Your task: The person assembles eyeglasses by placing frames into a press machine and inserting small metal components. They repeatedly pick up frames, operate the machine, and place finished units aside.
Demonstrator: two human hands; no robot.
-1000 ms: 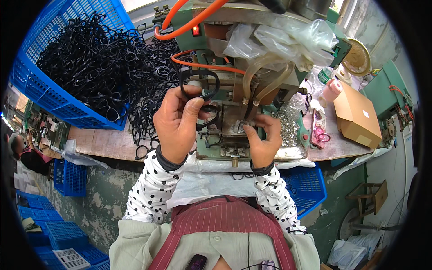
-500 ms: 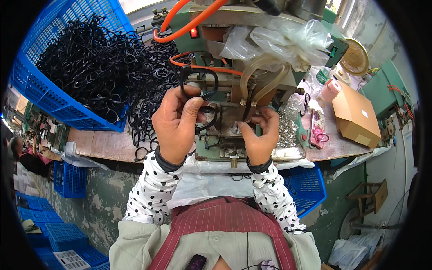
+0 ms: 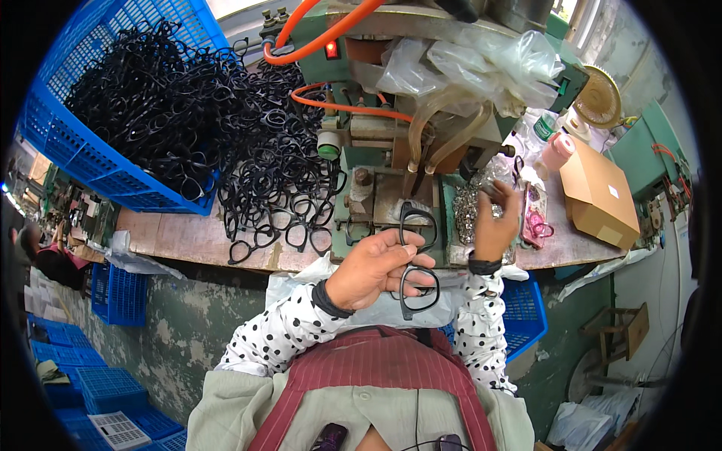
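Observation:
My left hand (image 3: 368, 272) is closed round a black eyeglass frame (image 3: 407, 279) without lenses, gripping it near the bridge, in front of the machine. The frame is turned so its two rims stand one above the other. Over a heap of small shiny metal parts (image 3: 463, 214) is my right hand (image 3: 496, 229), its fingers bent toward the thumb and slightly blurred. Whatever lies between those fingertips is too small to make out. Behind the eyeglass frame is the machine's metal work block (image 3: 391, 197), with two hoses (image 3: 418, 143) coming down above it.
A blue crate (image 3: 98, 167) tips black eyeglass frames (image 3: 278, 173) onto the table at left. Orange air hoses (image 3: 323, 30) and a plastic bag (image 3: 466, 71) hang at the machine. Rightward stand a cardboard box (image 3: 598, 195), a pink bottle (image 3: 558, 149) and a fan (image 3: 596, 96).
My left hand has brought the eyeglass frame right and down, toward me, and turned it. My right hand has left the work block for the metal parts on the right.

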